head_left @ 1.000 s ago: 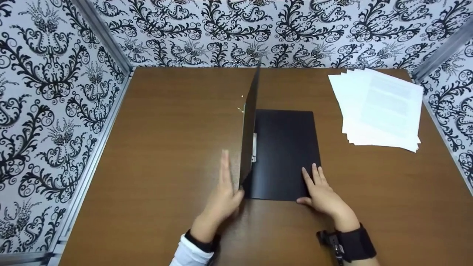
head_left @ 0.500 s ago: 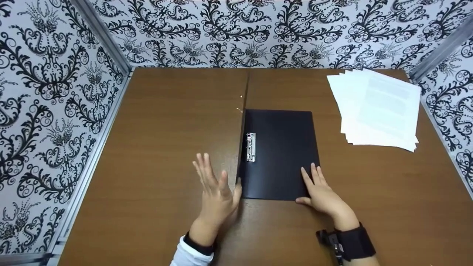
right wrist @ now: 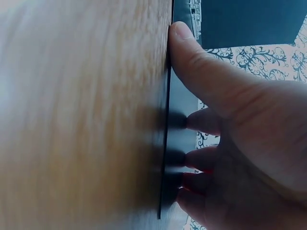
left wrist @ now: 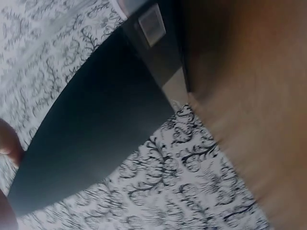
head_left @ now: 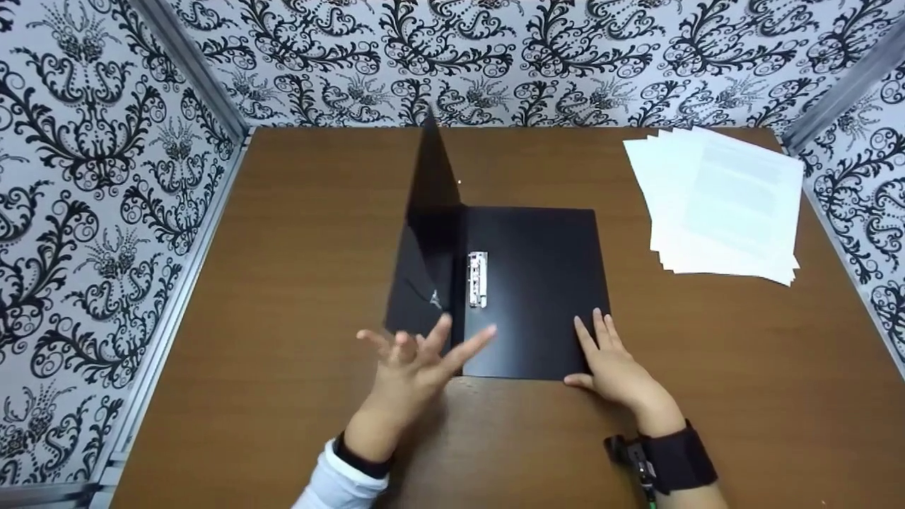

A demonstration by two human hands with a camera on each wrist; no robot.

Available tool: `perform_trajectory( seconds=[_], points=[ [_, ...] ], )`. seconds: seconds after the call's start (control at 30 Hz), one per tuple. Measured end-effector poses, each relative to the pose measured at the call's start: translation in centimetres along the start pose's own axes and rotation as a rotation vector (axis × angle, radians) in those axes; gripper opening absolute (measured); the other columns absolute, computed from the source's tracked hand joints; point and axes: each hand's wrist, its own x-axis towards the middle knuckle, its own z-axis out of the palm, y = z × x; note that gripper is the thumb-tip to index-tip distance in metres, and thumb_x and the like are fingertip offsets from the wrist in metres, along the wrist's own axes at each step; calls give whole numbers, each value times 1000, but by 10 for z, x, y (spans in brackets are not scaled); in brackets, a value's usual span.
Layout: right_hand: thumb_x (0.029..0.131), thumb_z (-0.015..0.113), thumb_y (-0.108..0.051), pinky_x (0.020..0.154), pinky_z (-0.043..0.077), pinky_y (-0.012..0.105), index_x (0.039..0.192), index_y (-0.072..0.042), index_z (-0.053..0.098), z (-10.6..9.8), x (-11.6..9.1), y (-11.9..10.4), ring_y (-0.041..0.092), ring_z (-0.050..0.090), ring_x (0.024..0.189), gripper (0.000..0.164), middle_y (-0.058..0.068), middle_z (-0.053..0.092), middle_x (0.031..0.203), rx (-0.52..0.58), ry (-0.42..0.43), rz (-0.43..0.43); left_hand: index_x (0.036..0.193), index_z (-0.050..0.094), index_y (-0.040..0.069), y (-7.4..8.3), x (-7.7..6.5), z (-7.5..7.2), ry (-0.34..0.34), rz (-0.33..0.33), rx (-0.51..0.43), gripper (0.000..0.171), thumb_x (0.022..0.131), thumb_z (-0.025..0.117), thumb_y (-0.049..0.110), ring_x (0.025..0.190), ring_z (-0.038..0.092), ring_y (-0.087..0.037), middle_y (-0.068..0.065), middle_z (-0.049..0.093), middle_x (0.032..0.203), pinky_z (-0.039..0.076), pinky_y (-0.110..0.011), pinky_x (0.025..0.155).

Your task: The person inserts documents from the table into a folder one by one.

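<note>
A black clip folder (head_left: 537, 240) lies on the table with its cover (head_left: 435, 170) raised and leaning to the left. Beside the fold, a metal clip (head_left: 478, 280) shows on the flat panel. My left hand (head_left: 410, 385) has its fingers spread and overlaps the near end of the cover. In the left wrist view, fingertips (left wrist: 8, 141) appear at the far edge of the dark cover (left wrist: 91, 124). My right hand (head_left: 619, 375) rests on the flat panel's near right corner; its thumb (right wrist: 192, 48) lies along the near edge in the right wrist view.
Several white sheets (head_left: 721, 205) lie fanned out at the back right of the wooden table (head_left: 283, 247). Patterned walls (head_left: 466, 63) stand behind the table and at both sides. The right wrist wears a black band (head_left: 682, 456) with a small device.
The cover has swung from near upright over to the left, uncovering the metal clip. My left hand has turned, its fingers now spreading apart. The right hand stays put.
</note>
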Motion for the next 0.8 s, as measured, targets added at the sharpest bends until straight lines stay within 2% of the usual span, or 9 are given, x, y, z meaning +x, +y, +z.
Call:
perform_trajectory(
  seconds=[0.07, 0.13, 0.27, 0.37, 0.47, 0.57, 0.7, 0.8],
  points=[
    [85, 71, -34, 106, 27, 67, 153, 2, 14, 0, -1, -1, 52, -5, 143, 96, 36, -6, 156, -2, -4, 0, 148, 39, 35, -5, 2, -3, -54, 24, 17, 104, 70, 32, -32, 149, -13, -35, -11, 9, 163, -12, -63, 113],
    [86, 71, -34, 105, 27, 68, 154, 2, 13, -1, -2, -1, 52, -5, 143, 96, 35, -6, 156, -2, -12, 3, 146, 42, 36, -9, 1, -6, -92, 14, 23, 106, 68, 31, -34, 149, -13, -33, -9, 11, 163, -13, -62, 113],
    [86, 71, -33, 106, 28, 66, 154, 1, 13, -3, -2, -3, 52, -6, 144, 96, 34, -6, 156, 3, -15, 9, 138, 53, 37, -13, -6, -12, -149, -75, 59, 100, 69, 33, -33, 149, -16, -29, -6, 16, 163, -17, -59, 113],
    [86, 71, -33, 107, 27, 65, 154, 1, 12, -5, -1, -4, 51, -7, 144, 96, 34, -7, 156, 8, -19, 13, 134, 58, 36, -15, -15, -12, -244, -147, 96, 96, 70, 35, -32, 148, -21, -27, -5, 11, 164, -21, -59, 111],
    [87, 70, -33, 107, 26, 66, 154, 2, 11, -5, 0, -5, 51, -8, 144, 96, 34, -8, 156, 5, -28, 23, 135, 58, 34, -17, -25, -11, -385, -180, 65, 94, 69, 41, -30, 147, -24, -27, -6, 5, 164, -22, -59, 109],
    [87, 70, -33, 107, 26, 66, 154, 2, 11, -6, 0, -6, 51, -8, 143, 96, 34, -9, 156, -1, -41, 36, 139, 54, 31, -17, -35, -9, -576, -203, -44, 92, 67, 50, -27, 146, -25, -27, -8, 3, 164, -22, -60, 109],
    [86, 70, -35, 105, 28, 66, 154, 2, 10, -7, 1, -8, 51, -8, 144, 98, 34, -9, 156, -1, -57, 43, 143, 48, 29, -17, -44, -4, -850, -242, -160, 89, 70, 65, -18, 149, -16, -32, -12, 12, 163, -7, -68, 111],
    [86, 70, -35, 105, 29, 66, 154, 2, 10, -7, 1, -9, 52, -7, 143, 97, 35, -8, 156, -4, -58, 39, 146, 45, 29, -16, -49, 0, -1006, -257, -188, 86, 72, 72, -8, 149, -1, -41, -15, 18, 161, 9, -74, 108]
  ],
)
